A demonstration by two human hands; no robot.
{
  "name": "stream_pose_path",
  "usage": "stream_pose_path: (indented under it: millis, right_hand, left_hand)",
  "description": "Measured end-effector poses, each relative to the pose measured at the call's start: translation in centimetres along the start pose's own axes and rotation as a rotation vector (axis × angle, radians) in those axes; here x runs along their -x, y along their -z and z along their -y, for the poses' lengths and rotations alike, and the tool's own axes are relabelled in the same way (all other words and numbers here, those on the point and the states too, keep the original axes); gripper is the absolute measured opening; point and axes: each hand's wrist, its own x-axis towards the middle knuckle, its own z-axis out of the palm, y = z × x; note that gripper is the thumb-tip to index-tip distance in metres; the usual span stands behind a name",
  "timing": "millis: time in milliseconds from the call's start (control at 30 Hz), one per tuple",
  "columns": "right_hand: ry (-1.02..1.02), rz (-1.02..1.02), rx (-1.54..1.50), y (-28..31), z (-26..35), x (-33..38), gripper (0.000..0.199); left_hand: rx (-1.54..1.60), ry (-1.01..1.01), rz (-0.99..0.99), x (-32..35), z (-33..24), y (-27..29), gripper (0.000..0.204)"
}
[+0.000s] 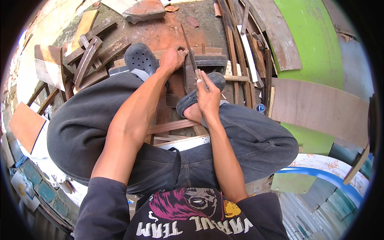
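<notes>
My right hand [209,96] is closed around the wooden handle of a hand saw [189,45]. The saw's thin, dark blade appears nearly edge-on, pointing forward and tapering at its far end. Ahead and to the left, my left hand [173,59] has its fingers curled at the edge of a dark brown piece of wood [189,80], which lies lengthwise between my feet. The blade passes beside this wood; whether it touches cannot be made out. A dark clog [141,58] is on my left foot, and another clog [187,103] is on my right, close to the sawing hand.
Wooden offcuts [89,60] are heaped at the left, with long wooden strips [236,52] at the right. Beyond those lie a green board [316,44] and a brown plywood panel [320,108]. A grey stone slab [144,11] sits at the far side. A hammer-like wooden stick [237,78] lies right of my foot.
</notes>
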Motion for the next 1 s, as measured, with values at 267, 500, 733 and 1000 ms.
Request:
stream_pose_path:
  millis: [267,500,733,1000]
  right_hand:
    - [-0.088,0.081,-0.188,-0.9,-1.3,-1.4,0.043]
    - [-0.114,0.117,-0.274,0.6,2.5,-1.8,0.046]
    - [-0.098,0.087,-0.332,0.8,3.2,-2.1,0.045]
    - [0.077,0.023,-0.240,-0.5,-1.0,-3.0,0.044]
  left_hand:
    - [0.074,-0.132,0.141,-3.9,5.4,-3.6,0.065]
    - [0.259,-0.112,0.023,-2.3,3.1,-4.3,0.059]
    - [0.371,-0.168,0.111,-4.2,0.6,-2.5,0.056]
    - [0.291,-0.337,-0.026,-3.8,0.4,-3.0,0.056]
